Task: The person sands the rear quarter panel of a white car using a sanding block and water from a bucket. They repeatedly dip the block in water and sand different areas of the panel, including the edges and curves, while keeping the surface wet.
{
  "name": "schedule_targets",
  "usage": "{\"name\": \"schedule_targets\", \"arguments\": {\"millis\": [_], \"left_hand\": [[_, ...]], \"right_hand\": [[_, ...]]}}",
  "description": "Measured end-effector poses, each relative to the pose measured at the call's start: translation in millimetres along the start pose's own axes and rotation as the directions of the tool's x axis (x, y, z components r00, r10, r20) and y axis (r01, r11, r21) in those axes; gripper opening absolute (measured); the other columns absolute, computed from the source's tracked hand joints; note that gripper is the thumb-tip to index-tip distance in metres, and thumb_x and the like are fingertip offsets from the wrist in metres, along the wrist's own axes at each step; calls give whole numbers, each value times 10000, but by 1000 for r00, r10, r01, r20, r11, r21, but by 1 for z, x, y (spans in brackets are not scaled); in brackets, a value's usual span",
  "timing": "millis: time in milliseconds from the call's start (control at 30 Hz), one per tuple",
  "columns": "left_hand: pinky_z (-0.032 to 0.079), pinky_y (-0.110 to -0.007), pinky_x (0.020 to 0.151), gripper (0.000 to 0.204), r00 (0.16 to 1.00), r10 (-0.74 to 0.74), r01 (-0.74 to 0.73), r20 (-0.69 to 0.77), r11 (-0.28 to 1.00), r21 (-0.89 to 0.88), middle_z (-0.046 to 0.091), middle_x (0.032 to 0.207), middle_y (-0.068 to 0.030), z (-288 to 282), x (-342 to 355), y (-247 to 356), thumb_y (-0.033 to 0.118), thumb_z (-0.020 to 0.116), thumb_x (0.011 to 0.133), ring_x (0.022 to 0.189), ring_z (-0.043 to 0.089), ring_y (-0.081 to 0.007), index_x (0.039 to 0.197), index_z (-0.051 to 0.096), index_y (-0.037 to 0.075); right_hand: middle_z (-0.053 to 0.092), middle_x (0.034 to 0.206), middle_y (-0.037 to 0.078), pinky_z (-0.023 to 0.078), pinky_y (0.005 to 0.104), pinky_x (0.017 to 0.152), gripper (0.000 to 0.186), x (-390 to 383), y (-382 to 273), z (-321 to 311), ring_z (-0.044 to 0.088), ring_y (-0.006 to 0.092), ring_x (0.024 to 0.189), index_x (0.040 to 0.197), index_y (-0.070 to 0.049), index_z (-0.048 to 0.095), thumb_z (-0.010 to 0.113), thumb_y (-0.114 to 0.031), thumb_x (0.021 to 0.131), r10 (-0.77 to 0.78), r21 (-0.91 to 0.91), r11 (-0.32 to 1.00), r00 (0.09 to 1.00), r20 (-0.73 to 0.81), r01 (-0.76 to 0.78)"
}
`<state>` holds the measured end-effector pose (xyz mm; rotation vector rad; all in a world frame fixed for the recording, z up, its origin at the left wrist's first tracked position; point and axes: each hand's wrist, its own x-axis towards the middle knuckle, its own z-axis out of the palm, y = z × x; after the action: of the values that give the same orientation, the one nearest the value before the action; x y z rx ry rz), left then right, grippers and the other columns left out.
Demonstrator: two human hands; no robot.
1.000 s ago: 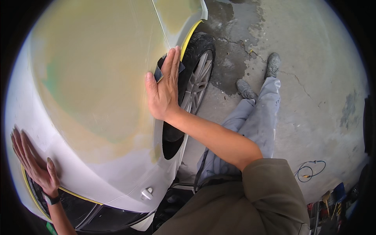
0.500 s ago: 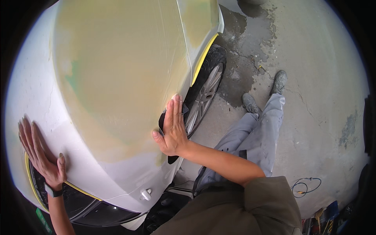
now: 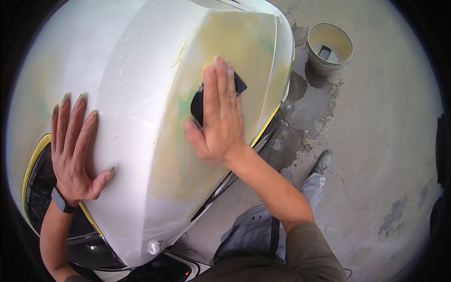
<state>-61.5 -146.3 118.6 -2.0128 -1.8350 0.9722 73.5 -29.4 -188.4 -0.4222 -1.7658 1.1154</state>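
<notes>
My left hand point(image 3: 77, 157) lies flat with fingers spread on the white car panel point(image 3: 124, 178), beside a dark window edged in yellow point(image 3: 40, 164). My right hand point(image 3: 221, 120), slightly blurred, lies flattened over a black pad point(image 3: 238, 83), holding it on a panel area point(image 3: 221, 33) of yellowish-beige coating with green patches. The pad shows at both sides of my fingers; the rest is hidden under them. Below my hands is a white door handle point(image 3: 153, 246).
A bucket point(image 3: 324, 68) of cloudy liquid with a dark block in it stands on the concrete floor point(image 3: 376, 141) at upper right, by a wet patch. A wheel arch with yellow trim point(image 3: 265, 124) borders the panel. My legs and boots point(image 3: 323, 162) are lower right.
My view has shifted, bringing the bucket into sight. My right hand and pad have moved away from the wheel edge onto the panel; my left hand appears higher and more spread.
</notes>
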Motion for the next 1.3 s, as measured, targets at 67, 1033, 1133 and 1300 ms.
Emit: {"name": "schedule_targets", "arguments": {"millis": [67,1033,1133,1300], "left_hand": [[196,-620,1298,821,1000,-20,20,7,1000,0,480,1625,-232,-1,0,1,659,492,975,1573,335,-452,1543,566,70],[254,-567,1297,600,997,-74,75,11,986,-146,570,1580,-110,6,-17,6,507,486,1018,1515,455,-400,1500,631,181],[253,-546,1302,563,995,-94,91,-19,986,-139,582,1574,-76,8,-24,7,450,525,1000,1512,466,-375,1493,640,204],[206,-524,1314,576,995,-96,90,-31,985,-150,574,1584,-64,10,-35,17,376,604,952,1523,454,-368,1501,631,205]], "right_hand": [[153,1711,379,173,595,1276,922,47,5,-9,173,593,1569,1665,93,145,531,-472,1046,-19,26,999,997,-79,21],[330,1741,-80,217,414,1312,995,104,33,-90,311,144,1596,1656,-227,408,770,-458,758,-489,132,750,409,770,648],[324,1744,-1,259,417,1307,921,136,87,-125,311,205,1602,1664,-160,374,742,-411,858,-401,18,761,448,799,648],[163,1715,353,267,620,1248,737,220,164,-201,231,561,1568,1663,-21,321,569,-177,987,8,-305,912,733,680,274]]}}
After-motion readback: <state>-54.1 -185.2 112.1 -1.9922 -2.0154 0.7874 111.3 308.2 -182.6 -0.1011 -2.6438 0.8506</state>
